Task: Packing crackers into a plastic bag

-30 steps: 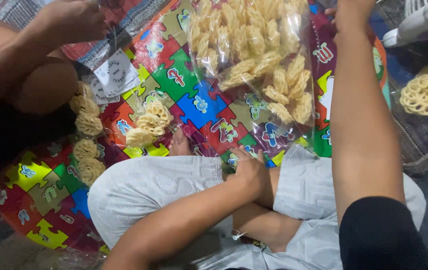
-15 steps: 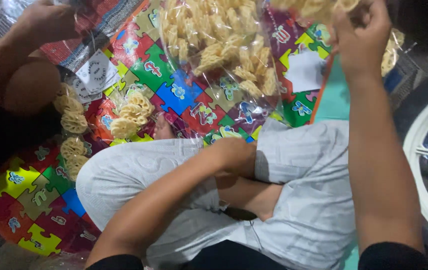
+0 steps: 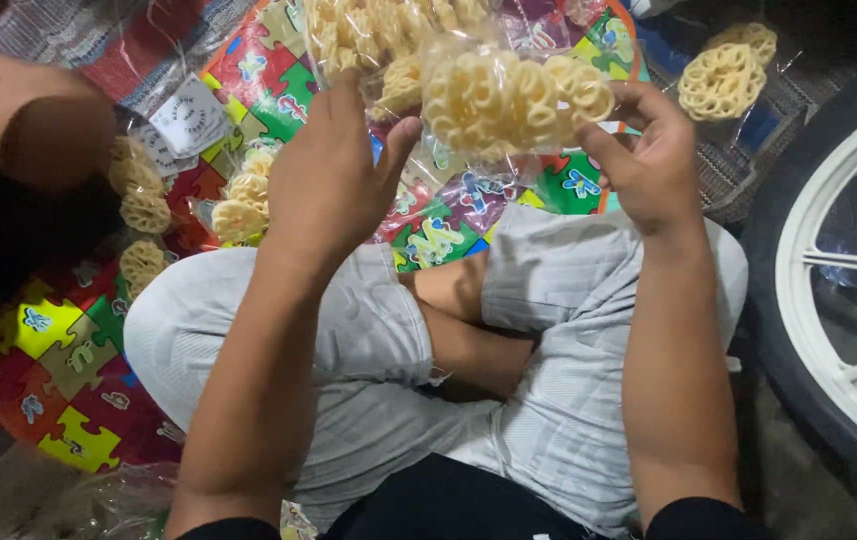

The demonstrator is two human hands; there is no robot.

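Midway: left hand [image 3: 334, 165] and right hand [image 3: 649, 160] pinching one filled cracker bag [image 3: 514, 100], packs [image 3: 144, 210] done, big sack [image 3: 379, 30] left.

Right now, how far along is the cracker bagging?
Some looks done: single crackers in clear wrap lie on the puzzle mat, like the bagged cracker at top right. In hand: left hand and right hand hold a small clear bag of crackers. Left: the big cracker bag looks full.

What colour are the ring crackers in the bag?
Pale yellow crackers, seen best in the head view.
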